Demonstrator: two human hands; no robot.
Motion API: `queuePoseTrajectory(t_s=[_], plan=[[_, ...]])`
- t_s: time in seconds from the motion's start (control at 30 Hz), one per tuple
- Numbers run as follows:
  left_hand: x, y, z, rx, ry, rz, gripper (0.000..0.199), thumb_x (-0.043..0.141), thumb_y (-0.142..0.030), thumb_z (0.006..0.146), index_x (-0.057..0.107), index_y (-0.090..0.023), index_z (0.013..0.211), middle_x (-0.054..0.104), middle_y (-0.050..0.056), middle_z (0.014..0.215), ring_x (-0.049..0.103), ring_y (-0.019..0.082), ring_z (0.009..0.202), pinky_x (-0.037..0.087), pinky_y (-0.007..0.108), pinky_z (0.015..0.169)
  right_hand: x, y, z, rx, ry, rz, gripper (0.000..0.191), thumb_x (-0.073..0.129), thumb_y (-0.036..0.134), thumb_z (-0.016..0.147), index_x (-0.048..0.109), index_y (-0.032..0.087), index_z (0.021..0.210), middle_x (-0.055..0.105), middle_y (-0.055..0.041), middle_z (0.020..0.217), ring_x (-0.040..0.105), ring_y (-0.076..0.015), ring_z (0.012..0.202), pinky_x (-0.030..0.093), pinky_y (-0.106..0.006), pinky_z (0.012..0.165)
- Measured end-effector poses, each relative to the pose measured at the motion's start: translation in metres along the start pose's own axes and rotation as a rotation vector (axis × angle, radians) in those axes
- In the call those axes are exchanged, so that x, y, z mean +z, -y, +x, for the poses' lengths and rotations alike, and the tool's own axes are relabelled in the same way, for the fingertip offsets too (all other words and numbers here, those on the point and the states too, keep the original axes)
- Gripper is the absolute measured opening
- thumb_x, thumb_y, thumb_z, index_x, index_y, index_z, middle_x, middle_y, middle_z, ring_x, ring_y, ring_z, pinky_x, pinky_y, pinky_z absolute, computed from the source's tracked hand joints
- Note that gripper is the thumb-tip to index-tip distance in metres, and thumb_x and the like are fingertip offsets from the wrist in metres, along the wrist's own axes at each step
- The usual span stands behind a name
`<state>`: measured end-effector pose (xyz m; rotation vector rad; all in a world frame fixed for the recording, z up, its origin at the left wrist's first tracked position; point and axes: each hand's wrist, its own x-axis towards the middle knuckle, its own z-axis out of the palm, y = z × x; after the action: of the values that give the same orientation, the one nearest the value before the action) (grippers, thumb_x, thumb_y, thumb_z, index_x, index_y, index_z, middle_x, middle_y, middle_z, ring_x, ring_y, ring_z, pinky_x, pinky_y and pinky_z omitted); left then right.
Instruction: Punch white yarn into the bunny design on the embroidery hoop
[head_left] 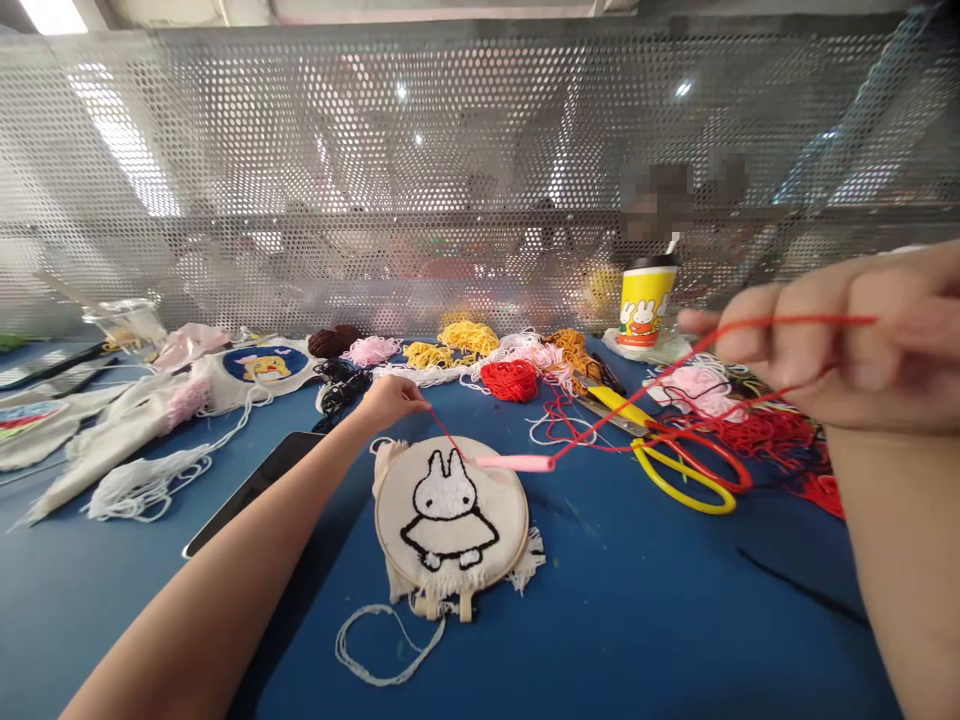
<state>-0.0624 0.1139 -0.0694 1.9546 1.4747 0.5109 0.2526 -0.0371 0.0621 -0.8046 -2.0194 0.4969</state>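
Note:
My left hand (395, 398) pinches one end of a red yarn (660, 378) just above the far edge of an embroidery hoop. From there the strand runs to a pink punch needle (517, 463), which hangs on it above the hoop's right side. Out of its near end the yarn stretches to my right hand (847, 340), raised at the right with fingers curled around it. The embroidery hoop (514, 535) lies on the table, its cloth showing a white rabbit outlined in black. Loose white yarn (390, 680) trails from the hoop's near side.
Yellow-and-red scissors (686, 470) lie on the blue table (600, 620), right of the hoop. Behind are a red yarn bundle (510, 380), other yarns and a yellow cup (645, 300). A phone (259, 490) rests by my left forearm. A perforated metal screen (450, 170) stands behind.

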Motion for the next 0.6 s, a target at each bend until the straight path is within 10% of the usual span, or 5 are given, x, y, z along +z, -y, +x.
queuePoseTrajectory(t_s=[0.1, 0.3, 0.6], plan=[[-0.008, 0.004, -0.002, -0.002, -0.035, 0.105, 0.025, 0.046, -0.028, 0.080, 0.051, -0.015, 0.101, 0.053, 0.006, 0.105, 0.054, 0.019, 0.089, 0.045, 0.038, 0.074, 0.004, 0.009, 0.003, -0.041, 0.265, 0.250, 0.036, 0.053, 0.037, 0.074, 0.053, 0.021, 0.042, 0.056, 0.0014, 0.040, 0.059, -0.0115, 0.053, 0.047, -0.028, 0.061], [-0.015, 0.002, -0.006, 0.039, 0.037, 0.224, 0.025, 0.046, -0.028, 0.080, 0.051, -0.015, 0.101, 0.054, 0.006, 0.104, 0.054, 0.018, 0.087, 0.046, 0.036, 0.073, 0.004, 0.008, 0.007, 0.321, 1.082, 0.283, 0.031, 0.051, 0.043, 0.072, 0.064, 0.018, 0.060, 0.065, -0.0064, 0.058, 0.062, -0.0149, 0.062, 0.047, -0.022, 0.058], [-0.022, -0.004, -0.007, 0.049, 0.088, 0.392, 0.023, 0.046, -0.029, 0.080, 0.053, -0.016, 0.098, 0.055, 0.005, 0.103, 0.055, 0.018, 0.085, 0.047, 0.034, 0.072, 0.096, -0.006, 0.012, 0.543, 1.073, -0.712, 0.044, 0.057, 0.050, 0.057, 0.062, 0.011, 0.077, 0.060, -0.0126, 0.082, 0.058, -0.0257, 0.069, 0.042, -0.031, 0.053]])
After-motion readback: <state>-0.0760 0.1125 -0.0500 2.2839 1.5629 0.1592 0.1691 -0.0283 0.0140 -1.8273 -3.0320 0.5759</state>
